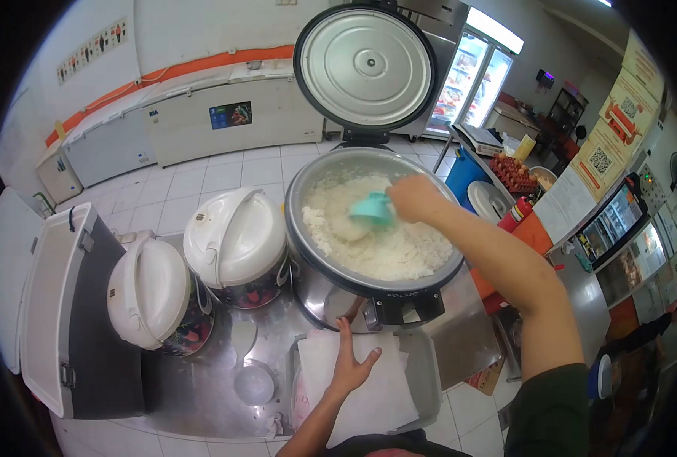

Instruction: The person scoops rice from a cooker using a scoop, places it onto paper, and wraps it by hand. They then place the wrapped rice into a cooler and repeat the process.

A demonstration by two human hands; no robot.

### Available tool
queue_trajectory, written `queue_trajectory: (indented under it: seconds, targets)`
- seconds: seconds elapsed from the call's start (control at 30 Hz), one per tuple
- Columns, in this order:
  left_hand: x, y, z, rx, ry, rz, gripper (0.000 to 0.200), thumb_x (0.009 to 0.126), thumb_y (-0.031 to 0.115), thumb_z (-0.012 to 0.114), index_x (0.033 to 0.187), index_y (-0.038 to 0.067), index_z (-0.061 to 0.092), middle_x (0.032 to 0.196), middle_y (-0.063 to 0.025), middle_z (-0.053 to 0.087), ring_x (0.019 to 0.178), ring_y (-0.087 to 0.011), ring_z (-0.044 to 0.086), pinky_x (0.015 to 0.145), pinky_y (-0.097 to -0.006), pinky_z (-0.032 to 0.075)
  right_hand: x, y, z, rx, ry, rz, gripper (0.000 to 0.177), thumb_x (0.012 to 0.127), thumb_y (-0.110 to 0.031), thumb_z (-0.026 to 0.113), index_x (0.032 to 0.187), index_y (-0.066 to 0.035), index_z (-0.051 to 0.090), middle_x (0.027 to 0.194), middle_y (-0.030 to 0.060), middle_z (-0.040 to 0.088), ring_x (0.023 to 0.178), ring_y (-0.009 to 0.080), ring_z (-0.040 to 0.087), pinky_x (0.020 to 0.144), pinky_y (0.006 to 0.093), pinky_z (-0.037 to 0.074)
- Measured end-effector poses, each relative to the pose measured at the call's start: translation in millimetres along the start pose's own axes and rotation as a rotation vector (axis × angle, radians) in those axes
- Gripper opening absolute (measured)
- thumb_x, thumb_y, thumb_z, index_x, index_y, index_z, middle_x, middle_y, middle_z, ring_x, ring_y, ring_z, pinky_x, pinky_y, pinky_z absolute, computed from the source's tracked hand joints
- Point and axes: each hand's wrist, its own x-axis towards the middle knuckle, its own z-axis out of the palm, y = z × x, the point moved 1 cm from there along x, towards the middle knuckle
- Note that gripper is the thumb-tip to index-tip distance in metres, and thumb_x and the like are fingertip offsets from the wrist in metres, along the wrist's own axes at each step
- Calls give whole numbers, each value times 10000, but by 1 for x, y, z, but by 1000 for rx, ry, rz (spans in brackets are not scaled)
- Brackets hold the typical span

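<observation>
Right arm (523, 280) across cooker rim (295, 221)

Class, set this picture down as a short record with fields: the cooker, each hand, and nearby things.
Cooker: lid raised, rice inside
Right hand: grip around a teal scoop, motion-blurred, at the rice
Left hand: open, over white sheets near the cooker's base; contact unclear
Beside cooker, picture left: two white-lidded containers, closed
Metal table: white paddle, small round bowl
</observation>
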Motion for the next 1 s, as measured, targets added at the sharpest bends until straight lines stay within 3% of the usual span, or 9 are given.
queue_trajectory:
  seconds: [0.13, 0.3, 0.43, 0.53, 0.63, 0.7, 0.73, 0.8, 1.0]
  targets:
    - [0, -1, 0, -5, 4, -4, 1048, 829, 224, 707, 1480, -49, -67, 1540, -317, -41, 1458, -368, -32, 1172, -400, 67, 1, -32, -12, 116, -99, 58, 264, 778, -137, 615, 1013, -66, 710, 1040, 147, 695, 956, 306, 680, 803, 390, 543]
    - [1, -2, 1, 0, 0, 9, 1063, 827, 234, 714, 1477, -53, -77, 1540, -318, -42, 1458, -369, -34, 1172, -403, 69, 21, -35, -3, 471, -329, 100, 240, 737, -85, 550, 893, 9, 707, 829, 176, 702, 722, 299, 693, 637, 403, 542]
    - [0, -1, 3, -13, -2, 2, 1069, 824, 236, 719, 1475, -57, -76, 1538, -320, -48, 1458, -368, -40, 1172, -407, 70, 18, -27, 6, 554, -284, 57, 245, 733, -66, 497, 842, 42, 689, 712, 186, 674, 620, 299, 666, 570, 408, 514]
    - [1, 0, 4, -8, 10, 7, 1071, 824, 236, 721, 1474, -58, -78, 1537, -322, -56, 1457, -368, -50, 1172, -411, 68, 8, -19, 1, 580, -292, -24, 264, 756, -107, 515, 906, 19, 692, 713, 201, 671, 621, 307, 664, 576, 407, 514]
    - [1, -2, 3, -14, 3, 2, 1074, 824, 239, 721, 1474, -57, -80, 1536, -321, -68, 1455, -366, -61, 1172, -414, 67, -9, 0, 0, 701, -280, -76, 318, 812, -191, 574, 1052, -11, 678, 813, 221, 678, 715, 323, 665, 697, 429, 512]
    - [1, -4, 3, -27, -4, 3, 1082, 821, 241, 726, 1474, -54, -84, 1536, -319, -77, 1455, -365, -65, 1172, -413, 68, -14, 14, 14, 665, -190, -262, 359, 865, -228, 562, 1162, -40, 634, 938, 242, 668, 852, 345, 652, 789, 435, 491]
    - [-1, -5, 2, -27, -5, -6, 1082, 821, 241, 726, 1474, -54, -84, 1536, -319, -77, 1455, -365, -65, 1172, -413, 68, -27, 17, 11, 671, -197, -264, 359, 865, -228, 562, 1162, -40, 634, 938, 242, 668, 852, 345, 652, 789, 435, 491]
    - [1, -5, 1, -6, -17, 29, 1087, 819, 244, 728, 1473, -57, -87, 1536, -317, -82, 1455, -364, -66, 1172, -413, 67, -59, 24, -6, 592, -1, -459, 340, 887, -247, 554, 1152, -53, 641, 932, 206, 679, 880, 319, 668, 761, 447, 509]
    - [0, -2, 2, -1, -14, 6, 1093, 817, 255, 732, 1470, -65, -84, 1537, -315, -87, 1453, -371, -70, 1173, -413, 64, -110, -8, -64, 388, -177, -233, 327, 888, -244, 561, 1142, -47, 625, 979, 244, 654, 932, 404, 627, 833, 462, 491]
